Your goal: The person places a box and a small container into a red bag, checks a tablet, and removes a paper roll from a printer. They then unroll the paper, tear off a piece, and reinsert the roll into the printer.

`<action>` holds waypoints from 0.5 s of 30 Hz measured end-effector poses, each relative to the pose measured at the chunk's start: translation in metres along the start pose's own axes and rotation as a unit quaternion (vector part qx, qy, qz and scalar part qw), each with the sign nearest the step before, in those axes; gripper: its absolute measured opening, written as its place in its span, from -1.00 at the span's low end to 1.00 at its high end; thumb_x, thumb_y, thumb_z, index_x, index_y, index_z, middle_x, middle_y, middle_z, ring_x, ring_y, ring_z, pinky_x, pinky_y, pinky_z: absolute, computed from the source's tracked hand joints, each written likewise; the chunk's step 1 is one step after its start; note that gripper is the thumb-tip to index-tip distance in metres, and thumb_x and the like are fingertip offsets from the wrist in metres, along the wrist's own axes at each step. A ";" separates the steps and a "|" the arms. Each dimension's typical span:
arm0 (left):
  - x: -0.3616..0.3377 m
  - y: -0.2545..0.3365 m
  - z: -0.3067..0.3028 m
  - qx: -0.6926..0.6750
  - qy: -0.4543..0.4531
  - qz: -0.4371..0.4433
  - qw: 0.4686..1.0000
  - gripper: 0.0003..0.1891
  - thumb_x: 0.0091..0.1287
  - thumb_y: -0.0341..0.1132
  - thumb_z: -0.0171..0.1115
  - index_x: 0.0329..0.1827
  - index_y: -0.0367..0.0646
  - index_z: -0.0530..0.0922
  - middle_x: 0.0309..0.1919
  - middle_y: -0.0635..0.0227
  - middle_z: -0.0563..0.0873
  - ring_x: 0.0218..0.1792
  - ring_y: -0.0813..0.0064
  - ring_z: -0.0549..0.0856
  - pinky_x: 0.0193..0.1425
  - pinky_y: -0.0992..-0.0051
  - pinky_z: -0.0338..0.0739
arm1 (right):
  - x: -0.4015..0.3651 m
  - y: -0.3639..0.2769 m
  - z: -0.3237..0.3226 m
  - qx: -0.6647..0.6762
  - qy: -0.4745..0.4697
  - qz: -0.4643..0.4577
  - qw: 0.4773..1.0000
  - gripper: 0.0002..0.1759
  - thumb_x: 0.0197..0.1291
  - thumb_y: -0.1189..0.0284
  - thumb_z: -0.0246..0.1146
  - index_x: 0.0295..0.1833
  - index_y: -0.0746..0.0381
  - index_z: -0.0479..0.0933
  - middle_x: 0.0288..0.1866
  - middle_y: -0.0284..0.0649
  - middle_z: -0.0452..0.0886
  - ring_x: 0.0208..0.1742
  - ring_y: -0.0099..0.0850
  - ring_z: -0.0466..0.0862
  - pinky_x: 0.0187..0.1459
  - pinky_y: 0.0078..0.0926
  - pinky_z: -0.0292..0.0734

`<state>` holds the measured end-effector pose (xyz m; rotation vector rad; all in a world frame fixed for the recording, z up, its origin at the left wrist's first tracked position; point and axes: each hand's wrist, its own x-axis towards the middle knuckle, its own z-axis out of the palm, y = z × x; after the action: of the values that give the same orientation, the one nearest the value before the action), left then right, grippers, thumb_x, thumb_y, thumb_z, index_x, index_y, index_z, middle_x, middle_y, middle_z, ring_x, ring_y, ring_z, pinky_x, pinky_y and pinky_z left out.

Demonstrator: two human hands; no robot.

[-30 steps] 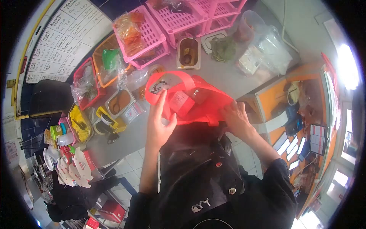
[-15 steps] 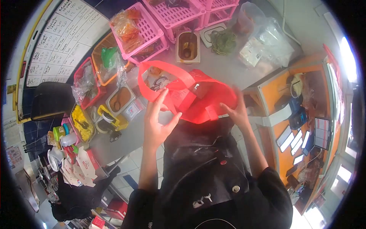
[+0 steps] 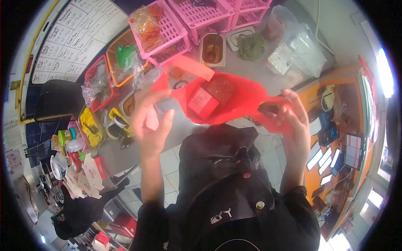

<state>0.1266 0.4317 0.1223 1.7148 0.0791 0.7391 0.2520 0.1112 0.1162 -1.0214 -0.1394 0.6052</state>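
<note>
A red carry bag [image 3: 247, 94] hangs spread wide between my hands, its mouth facing up. Inside lie a red box with printed text [image 3: 204, 102] and a darker reddish item beside it, whose kind I cannot make out. My left hand [image 3: 151, 121] is at the bag's left end, its curled fingers against the fabric and its thumb apart; motion blurs it. At the right end, my right hand [image 3: 296, 121] has its fingers wrapped round the bag's handle. The other handle loop [image 3: 188, 67] stands up at the far side.
Behind the bag, a steel counter carries pink baskets [image 3: 161, 31], a sauce pan [image 3: 212, 50], leafy greens [image 3: 251, 46] and plastic bags [image 3: 299, 54]. Left are a tub of yellow food [image 3: 91, 127] and opened cartons [image 3: 90, 173]. An orange shelf unit [image 3: 326, 138] with devices stands right.
My hands have moved apart, stretching the bag sideways and showing more of the box inside. My right hand went from the bag's side to its right handle and is now higher.
</note>
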 end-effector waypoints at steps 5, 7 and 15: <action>0.050 0.033 0.034 -0.048 -0.165 0.031 0.985 -0.65 0.13 -0.52 0.41 0.03 -0.22 0.67 0.00 0.31 0.70 0.05 0.41 0.59 0.25 0.37 0.45 | 0.028 -0.032 0.087 -0.104 -0.104 -0.084 0.985 -0.20 0.27 0.55 0.37 0.55 0.28 0.15 -0.05 -0.13 0.68 0.06 -0.32 0.71 0.19 -0.24 0.59; 0.058 0.043 0.044 0.003 -0.239 0.066 0.969 -0.67 0.12 -0.52 0.40 -0.01 -0.21 0.67 0.05 0.26 0.67 0.08 0.39 0.60 0.27 0.35 0.45 | 0.045 -0.021 0.110 -0.286 -0.124 -0.120 0.943 -0.32 0.19 0.59 0.39 0.42 0.29 0.31 -0.13 -0.12 0.71 0.04 -0.35 0.74 0.06 -0.30 0.62; 0.007 -0.007 0.019 0.149 -0.127 0.056 0.979 0.28 -0.31 0.09 0.79 0.53 -0.23 0.27 0.47 0.11 0.42 0.45 0.05 0.43 0.50 0.13 0.33 | 0.074 -0.026 0.131 -0.364 -0.081 -0.101 0.922 -0.84 0.28 0.64 0.17 -0.03 0.37 0.48 -0.26 -0.19 0.69 -0.16 -0.51 0.72 -0.09 -0.45 0.63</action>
<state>0.1445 0.4201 0.1171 2.1015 -0.0885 0.6063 0.2739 0.2408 0.1946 -1.6497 -0.6465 0.4482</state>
